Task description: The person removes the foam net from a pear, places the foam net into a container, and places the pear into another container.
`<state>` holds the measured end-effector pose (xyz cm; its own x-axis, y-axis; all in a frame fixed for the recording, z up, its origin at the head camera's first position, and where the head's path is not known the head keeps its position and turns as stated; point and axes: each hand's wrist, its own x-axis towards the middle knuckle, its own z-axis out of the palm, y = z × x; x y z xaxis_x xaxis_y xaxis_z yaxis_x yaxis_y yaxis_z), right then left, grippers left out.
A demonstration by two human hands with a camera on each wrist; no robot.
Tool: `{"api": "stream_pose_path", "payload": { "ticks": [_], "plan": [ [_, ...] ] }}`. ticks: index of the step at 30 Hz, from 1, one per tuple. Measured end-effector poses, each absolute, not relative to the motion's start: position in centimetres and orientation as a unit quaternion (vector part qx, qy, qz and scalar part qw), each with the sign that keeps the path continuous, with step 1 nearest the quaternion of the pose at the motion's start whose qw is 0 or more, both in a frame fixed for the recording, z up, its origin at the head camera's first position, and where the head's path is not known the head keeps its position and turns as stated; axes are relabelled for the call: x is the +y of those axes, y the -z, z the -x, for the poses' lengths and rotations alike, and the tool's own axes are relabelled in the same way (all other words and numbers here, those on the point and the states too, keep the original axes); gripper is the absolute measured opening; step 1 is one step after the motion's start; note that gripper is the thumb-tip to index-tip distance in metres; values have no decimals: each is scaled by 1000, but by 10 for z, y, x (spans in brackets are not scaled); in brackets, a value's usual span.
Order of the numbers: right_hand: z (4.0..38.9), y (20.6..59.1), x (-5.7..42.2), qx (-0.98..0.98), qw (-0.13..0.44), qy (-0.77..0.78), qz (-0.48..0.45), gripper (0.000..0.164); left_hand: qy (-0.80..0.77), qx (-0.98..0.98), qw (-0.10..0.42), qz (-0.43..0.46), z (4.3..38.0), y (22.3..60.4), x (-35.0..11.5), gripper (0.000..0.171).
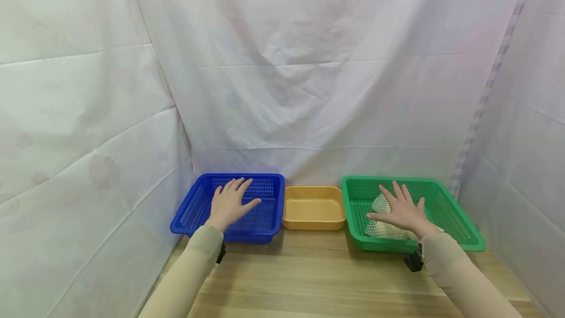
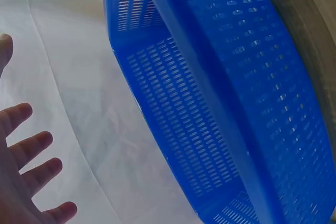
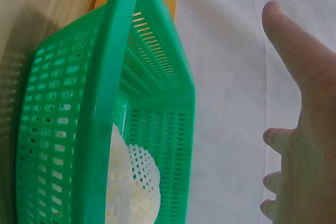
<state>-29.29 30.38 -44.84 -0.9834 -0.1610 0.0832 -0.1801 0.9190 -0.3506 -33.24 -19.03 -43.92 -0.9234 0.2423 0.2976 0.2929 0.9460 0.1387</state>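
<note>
My left hand (image 1: 229, 205) hovers over the blue basket (image 1: 265, 232) with its fingers spread and nothing in them. In the left wrist view the fingers of the left hand (image 2: 26, 177) stand apart beside the slotted blue wall. Over the green basket (image 1: 459, 215) my right hand (image 1: 403, 212) is held flat, fingers splayed, also holding nothing. Beneath it lie whitish net-covered items (image 1: 381, 229), partly hidden by the hand. The right wrist view shows a white mesh sleeve (image 3: 144, 166) around a pale item inside the green basket, and the thumb of the right hand (image 3: 304, 108) pointing outward.
Between the two baskets stands a shallow orange-yellow tray (image 1: 313, 225) with nothing in it. All three containers sit at the back of a wooden table (image 1: 300, 278). White cloth (image 1: 309, 87) hangs behind them and along both sides.
</note>
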Motion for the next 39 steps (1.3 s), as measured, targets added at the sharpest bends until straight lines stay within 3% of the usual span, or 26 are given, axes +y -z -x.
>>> {"api": "stream_pose_path", "payload": {
  "ticks": [7, 17, 27, 39],
  "plan": [
    [294, 450, 305, -980, 21, -175, -88, 110, 79, -975, 149, 145, 332, 445, -186, 88],
    [293, 449, 305, -980, 26, -178, -88, 110, 84, -975, 134, 154, 326, 455, -179, 69],
    [292, 450, 306, -980, 26, -179, -86, 111, 70, -974, 123, 178, 322, 472, -169, 75],
    [290, 449, 306, -980, 21, -181, -82, 110, 70, -967, 136, 205, 316, 494, -159, 64]
  ]
}}
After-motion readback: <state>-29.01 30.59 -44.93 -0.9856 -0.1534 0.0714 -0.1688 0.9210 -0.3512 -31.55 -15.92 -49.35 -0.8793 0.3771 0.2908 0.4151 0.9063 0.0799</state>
